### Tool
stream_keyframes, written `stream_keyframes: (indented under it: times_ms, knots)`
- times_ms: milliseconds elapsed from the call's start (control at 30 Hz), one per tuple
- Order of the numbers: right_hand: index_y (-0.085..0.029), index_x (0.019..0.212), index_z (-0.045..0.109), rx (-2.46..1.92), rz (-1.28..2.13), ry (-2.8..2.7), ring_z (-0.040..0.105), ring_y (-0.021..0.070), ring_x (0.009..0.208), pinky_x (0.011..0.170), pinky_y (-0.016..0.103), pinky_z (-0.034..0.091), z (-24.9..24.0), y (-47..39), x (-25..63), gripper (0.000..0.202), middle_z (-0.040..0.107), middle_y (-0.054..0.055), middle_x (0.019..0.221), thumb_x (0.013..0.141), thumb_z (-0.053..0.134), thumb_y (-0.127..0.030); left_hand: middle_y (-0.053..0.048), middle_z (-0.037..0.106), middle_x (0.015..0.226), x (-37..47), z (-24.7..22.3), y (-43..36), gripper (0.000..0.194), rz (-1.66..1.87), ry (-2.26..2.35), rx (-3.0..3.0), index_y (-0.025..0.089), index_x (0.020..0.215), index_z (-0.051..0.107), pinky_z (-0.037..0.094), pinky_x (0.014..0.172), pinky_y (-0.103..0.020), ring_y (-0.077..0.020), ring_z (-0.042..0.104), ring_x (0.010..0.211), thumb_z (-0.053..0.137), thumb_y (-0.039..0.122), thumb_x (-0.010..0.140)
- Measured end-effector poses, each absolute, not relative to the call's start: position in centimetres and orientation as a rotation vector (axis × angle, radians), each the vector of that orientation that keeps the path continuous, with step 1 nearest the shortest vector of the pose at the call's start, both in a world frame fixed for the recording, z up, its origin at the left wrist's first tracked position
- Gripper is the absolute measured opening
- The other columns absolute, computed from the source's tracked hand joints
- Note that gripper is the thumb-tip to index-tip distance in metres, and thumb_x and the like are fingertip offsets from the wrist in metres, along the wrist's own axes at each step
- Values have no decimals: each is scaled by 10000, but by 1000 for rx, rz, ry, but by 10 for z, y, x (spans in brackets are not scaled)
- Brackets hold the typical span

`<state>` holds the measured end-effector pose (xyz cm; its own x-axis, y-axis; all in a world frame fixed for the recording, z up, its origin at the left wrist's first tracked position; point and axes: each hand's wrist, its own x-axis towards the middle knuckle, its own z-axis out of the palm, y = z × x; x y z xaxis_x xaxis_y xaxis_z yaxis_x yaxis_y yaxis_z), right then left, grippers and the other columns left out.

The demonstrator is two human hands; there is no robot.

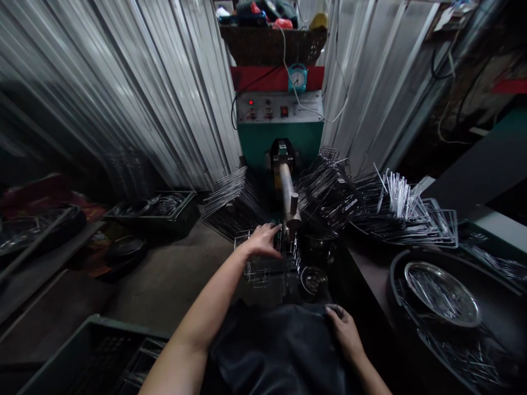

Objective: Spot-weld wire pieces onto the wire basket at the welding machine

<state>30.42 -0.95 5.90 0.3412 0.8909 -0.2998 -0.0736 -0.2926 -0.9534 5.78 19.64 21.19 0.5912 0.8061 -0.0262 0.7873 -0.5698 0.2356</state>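
My left hand (262,241) reaches over a wire basket (263,271) below the metal arm (288,192) of a green machine (259,140). Its thumb and fingers are spread around the basket's upper wires and seem to hold them; the exact contact is hard to see. At the right edge of a dark apron (280,345), my right hand (345,332) is closed, thumb against fingers. What it pinches, if anything, is too small and dark to make out. A small metal bowl (314,280) with bits inside stands between the basket and this hand.
Stacked wire frames (233,200) lean left of the machine, with more wire frames (329,192) to its right. Farther right are loose metal rods (397,197) and a black tub (397,274) holding a round metal tray (473,315). Green crates (88,332) stand at left.
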Motion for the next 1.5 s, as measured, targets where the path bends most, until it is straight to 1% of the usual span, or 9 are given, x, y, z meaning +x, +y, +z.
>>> stream_keyframes:
  times_ms: [133, 300, 367, 600, 833, 1000, 1167, 1333, 1500]
  knots:
    - [-153, 746, 664, -1567, 1156, -749, 589, 214, 689, 604, 264, 456, 59, -10, 305, 408, 646, 48, 702, 578, 670, -525, -135, 395, 1342, 58, 212, 198, 998, 107, 1276, 2549, 175, 1326, 343, 304, 995, -427, -356, 369, 1213, 705, 573, 485]
    - [-157, 727, 660, -1534, 1186, -739, 579, 201, 675, 609, 259, 451, 59, -8, 304, 362, 640, 37, 689, 582, 688, -487, -129, 358, 1378, 59, 214, 204, 996, 45, 1282, 2533, 211, 1336, 325, 256, 1029, -442, -346, 312, 1265, 723, 530, 481]
    - [-155, 718, 660, -1533, 1182, -736, 579, 202, 681, 623, 260, 453, 59, -6, 304, 364, 643, 39, 688, 573, 691, -487, -125, 355, 1383, 58, 214, 206, 982, 41, 1268, 2528, 219, 1335, 325, 254, 1030, -448, -344, 318, 1263, 723, 516, 489]
    - [-160, 736, 660, -1557, 1193, -753, 586, 202, 681, 607, 254, 458, 60, -9, 308, 371, 647, 38, 693, 588, 671, -499, -158, 335, 1388, 56, 212, 204, 1011, 55, 1245, 2522, 167, 1340, 316, 251, 1037, -415, -331, 296, 1278, 719, 543, 492]
    - [-160, 732, 667, -1609, 1167, -777, 568, 193, 567, 471, 242, 419, 60, -7, 310, 414, 613, 30, 593, 581, 663, -546, -134, 364, 1365, 56, 214, 203, 1016, 93, 1258, 2565, 198, 1339, 316, 274, 1019, -440, -344, 328, 1250, 723, 546, 475]
    - [-167, 725, 670, -1614, 1211, -772, 564, 196, 554, 471, 248, 418, 57, -3, 310, 423, 581, 19, 530, 567, 657, -558, -132, 344, 1382, 59, 212, 211, 997, 121, 1276, 2552, 203, 1334, 323, 248, 1035, -445, -336, 296, 1273, 708, 561, 487]
    - [-167, 742, 673, -1594, 1234, -746, 583, 210, 606, 494, 253, 434, 59, -4, 310, 408, 626, 42, 620, 563, 663, -534, -139, 324, 1397, 63, 209, 218, 977, 117, 1311, 2481, 195, 1334, 322, 237, 1041, -440, -336, 278, 1284, 701, 548, 505]
    - [-164, 772, 671, -1596, 1260, -741, 584, 205, 605, 497, 253, 436, 60, -4, 312, 416, 643, 48, 666, 582, 659, -534, -131, 372, 1361, 64, 208, 223, 937, 140, 1329, 2467, 196, 1315, 349, 271, 1022, -429, -331, 318, 1261, 702, 534, 515]
    - [-162, 784, 666, -1608, 1295, -684, 526, 160, 486, 420, 231, 373, 59, -4, 311, 432, 610, 23, 584, 563, 681, -533, -117, 416, 1319, 63, 209, 229, 907, 101, 1347, 2471, 201, 1288, 391, 298, 1005, -420, -337, 359, 1231, 696, 558, 512]
